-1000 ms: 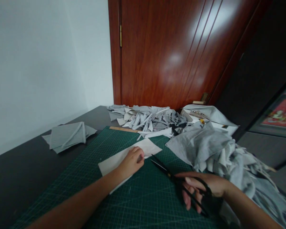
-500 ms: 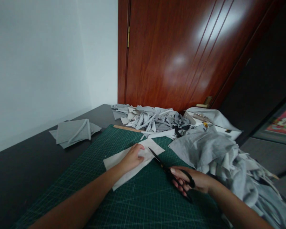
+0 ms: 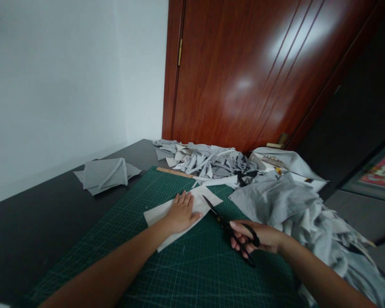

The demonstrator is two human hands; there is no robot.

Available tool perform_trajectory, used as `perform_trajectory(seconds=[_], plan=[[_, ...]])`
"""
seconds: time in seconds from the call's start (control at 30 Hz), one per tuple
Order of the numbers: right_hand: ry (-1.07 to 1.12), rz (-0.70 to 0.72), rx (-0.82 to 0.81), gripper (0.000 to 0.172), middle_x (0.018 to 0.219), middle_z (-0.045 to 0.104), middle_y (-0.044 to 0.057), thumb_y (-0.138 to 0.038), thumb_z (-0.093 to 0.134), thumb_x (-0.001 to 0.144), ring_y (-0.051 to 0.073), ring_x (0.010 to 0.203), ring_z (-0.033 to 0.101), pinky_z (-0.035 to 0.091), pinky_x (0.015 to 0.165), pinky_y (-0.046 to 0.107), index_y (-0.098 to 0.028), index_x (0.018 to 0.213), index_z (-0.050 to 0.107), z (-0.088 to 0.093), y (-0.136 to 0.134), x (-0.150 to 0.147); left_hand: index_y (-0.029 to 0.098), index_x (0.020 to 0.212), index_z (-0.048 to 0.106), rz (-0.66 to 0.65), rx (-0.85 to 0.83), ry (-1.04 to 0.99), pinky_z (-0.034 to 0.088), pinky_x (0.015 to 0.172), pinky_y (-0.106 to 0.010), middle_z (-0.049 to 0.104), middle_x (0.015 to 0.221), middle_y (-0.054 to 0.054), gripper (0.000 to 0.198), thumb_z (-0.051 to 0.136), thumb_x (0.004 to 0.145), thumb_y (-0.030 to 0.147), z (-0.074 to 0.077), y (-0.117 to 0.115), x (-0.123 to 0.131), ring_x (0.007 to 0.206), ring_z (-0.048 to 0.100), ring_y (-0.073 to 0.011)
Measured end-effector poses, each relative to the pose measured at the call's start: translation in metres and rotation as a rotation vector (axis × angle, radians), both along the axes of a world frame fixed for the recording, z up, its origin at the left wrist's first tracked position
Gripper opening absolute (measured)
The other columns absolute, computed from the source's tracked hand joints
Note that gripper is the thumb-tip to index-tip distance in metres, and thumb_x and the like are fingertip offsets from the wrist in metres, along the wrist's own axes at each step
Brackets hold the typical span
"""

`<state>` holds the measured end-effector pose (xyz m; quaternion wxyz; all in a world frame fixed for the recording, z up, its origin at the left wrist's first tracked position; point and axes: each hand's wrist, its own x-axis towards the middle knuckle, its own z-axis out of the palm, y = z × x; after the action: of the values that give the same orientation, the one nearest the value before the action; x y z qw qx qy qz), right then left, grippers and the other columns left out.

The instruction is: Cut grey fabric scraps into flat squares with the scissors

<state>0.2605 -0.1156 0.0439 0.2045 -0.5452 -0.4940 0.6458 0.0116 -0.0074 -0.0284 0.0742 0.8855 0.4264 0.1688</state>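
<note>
A strip of off-white fabric (image 3: pixel 202 196) lies slantwise on the green cutting mat (image 3: pixel 208 273). My left hand (image 3: pixel 181 213) rests flat on the fabric with its fingers spread and outstretched, pressing it to the mat. Black-handled scissors (image 3: pixel 215 212) are gripped in my right hand (image 3: pixel 244 238), whose fingers pass through the handle loops. The blades point up and left, and their tips reach over the fabric's right part, close to my left hand.
Grey and white fabric scraps (image 3: pixel 208 160) are heaped at the back, behind a wooden ruler (image 3: pixel 174 172). A large grey cloth pile (image 3: pixel 285 201) covers the right side, near a white box (image 3: pixel 297 173). Stacked grey pieces (image 3: pixel 104 175) lie on the dark table (image 3: pixel 51 222) at left.
My left hand has flattened out from a curled pose, its fingers now stretched on the fabric. The scissors stay in my right hand, almost unmoved. The camera view has shifted slightly left.
</note>
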Motion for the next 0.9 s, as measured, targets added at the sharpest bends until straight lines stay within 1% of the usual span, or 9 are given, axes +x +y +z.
perform_trajectory(seconds=[0.13,0.23,0.4,0.53,0.7,0.8,0.9], plan=[[-0.029,0.034,-0.013,0.062,0.072,0.061,0.002,-0.076,0.065,0.066,0.011,0.060,0.056,0.048,0.050,0.020,-0.018,0.081,0.052,0.002,0.007,0.002,0.008,0.143,0.040,0.003,0.005,-0.015,0.013,0.115,-0.055,0.033,0.152,-0.021,0.073,0.039,0.091,0.060,-0.001,0.000,0.000,0.144,0.019,-0.0392],[-0.022,0.046,-0.016,0.059,0.068,0.058,-0.001,-0.074,0.066,0.068,0.009,0.055,0.054,0.046,0.050,0.019,-0.018,0.078,0.051,0.001,0.010,0.004,0.008,0.142,0.041,-0.001,0.005,-0.025,0.014,0.115,-0.055,0.034,0.152,-0.022,0.073,0.040,0.091,0.061,0.001,-0.001,0.001,0.144,0.020,-0.0399],[0.059,-0.003,-0.007,0.052,0.062,0.051,-0.006,-0.066,0.068,0.072,0.006,0.049,0.047,0.041,0.044,0.016,-0.018,0.078,0.050,-0.006,0.008,0.006,0.001,0.143,0.038,0.016,-0.004,0.054,0.013,0.115,-0.053,0.029,0.152,-0.025,0.079,0.035,0.092,0.061,0.005,-0.003,0.002,0.144,0.017,-0.0404],[0.090,-0.027,0.015,0.047,0.061,0.049,-0.006,-0.061,0.070,0.074,0.006,0.047,0.045,0.037,0.040,0.014,-0.017,0.078,0.053,-0.009,0.006,0.005,0.002,0.143,0.038,0.024,0.000,0.067,0.011,0.116,-0.052,0.031,0.152,-0.024,0.082,0.033,0.091,0.064,0.005,-0.003,0.002,0.144,0.017,-0.0393],[0.102,-0.011,0.016,0.044,0.058,0.046,-0.006,-0.056,0.071,0.075,0.005,0.045,0.042,0.036,0.040,0.016,-0.016,0.069,0.052,-0.011,0.006,0.006,0.000,0.143,0.037,0.022,0.002,0.070,0.012,0.116,-0.052,0.029,0.152,-0.026,0.082,0.034,0.091,0.063,0.003,-0.001,0.002,0.144,0.017,-0.0399],[0.106,-0.006,0.019,0.042,0.058,0.046,-0.007,-0.054,0.071,0.076,0.006,0.045,0.043,0.035,0.039,0.016,-0.016,0.073,0.054,-0.013,0.005,0.008,0.002,0.144,0.037,0.015,0.011,0.077,0.013,0.115,-0.053,0.030,0.152,-0.025,0.081,0.033,0.092,0.064,0.004,-0.002,0.001,0.144,0.017,-0.0395],[0.121,-0.002,0.037,0.041,0.057,0.045,-0.007,-0.054,0.072,0.076,0.006,0.044,0.043,0.033,0.039,0.015,-0.016,0.078,0.056,-0.017,0.005,0.010,0.002,0.145,0.034,0.027,0.022,0.139,0.015,0.115,-0.053,0.029,0.153,-0.024,0.081,0.030,0.093,0.064,0.008,-0.005,0.002,0.145,0.017,-0.0383]])
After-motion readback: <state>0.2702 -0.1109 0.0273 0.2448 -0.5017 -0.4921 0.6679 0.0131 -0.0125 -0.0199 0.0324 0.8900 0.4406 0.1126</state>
